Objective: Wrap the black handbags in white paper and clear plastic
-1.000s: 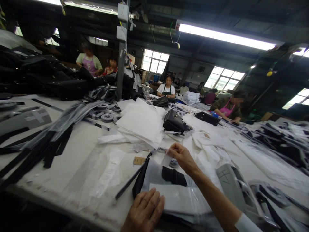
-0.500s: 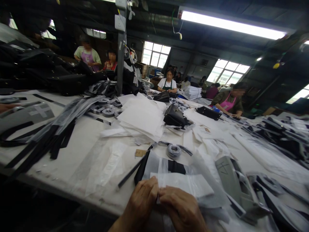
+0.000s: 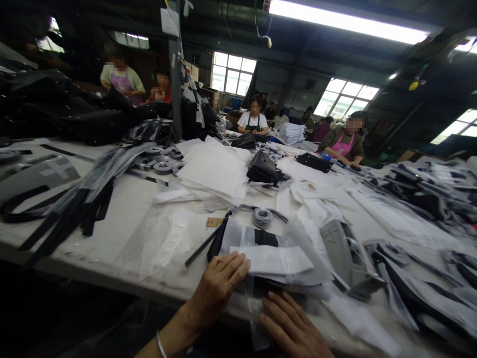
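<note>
In front of me a black bag [image 3: 265, 237] lies on the table, partly covered by a translucent wrap [image 3: 290, 236]. A folded white sheet [image 3: 281, 259] rests across its near side. My left hand [image 3: 222, 278] lies with fingers stretched over the left end of that sheet. Lower down, my right hand [image 3: 288, 320] is open, fingers spread, at the table's front edge. Its fingertips are beside a clear plastic strip [image 3: 258, 318] that hangs over the edge; whether they touch it I cannot tell. Behind the bag sit a wrapped strap coil [image 3: 262, 217] and a brown tag [image 3: 214, 222].
A stack of white sheets [image 3: 214, 171] and a black handbag [image 3: 263, 168] lie farther back. Black straps [image 3: 70, 209] spread at left. A grey piece [image 3: 345, 256] stands at right. A metal post [image 3: 175, 89] rises behind. Several co-workers sit or stand beyond.
My hands were together at the sheet's near edge. Now they are apart: the left lies flat on the sheet, the right has opened and moved down. The view has shifted slightly.
</note>
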